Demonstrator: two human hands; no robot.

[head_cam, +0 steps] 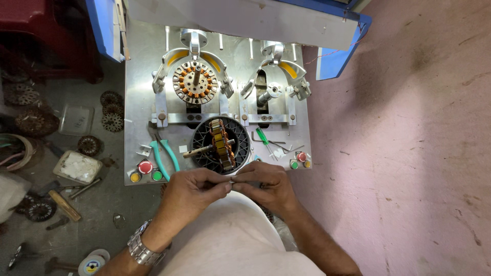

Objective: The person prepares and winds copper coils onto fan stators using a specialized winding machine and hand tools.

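Presently | I see left hand [192, 188] and right hand [266, 185] fingertips pinched together on a small pale piece [232, 180], raised for sight | wound stator [221, 144] propped just beyond the knuckles | teal pliers [164, 156] beyond left hand

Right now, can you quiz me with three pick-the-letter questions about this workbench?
1. Where do the pliers lie?
A) left of the black basket
B) on the floor
C) in a hand

2. What colour is the screwdriver handle?
A) red
B) green
C) blue

3. What are the two hands doing?
A) resting apart
B) pinching one small piece together
C) pressing buttons

Answers: 1 A, they lie beside the basket. 2 B, it shows green. 3 B, left hand and right hand meet on a small piece.
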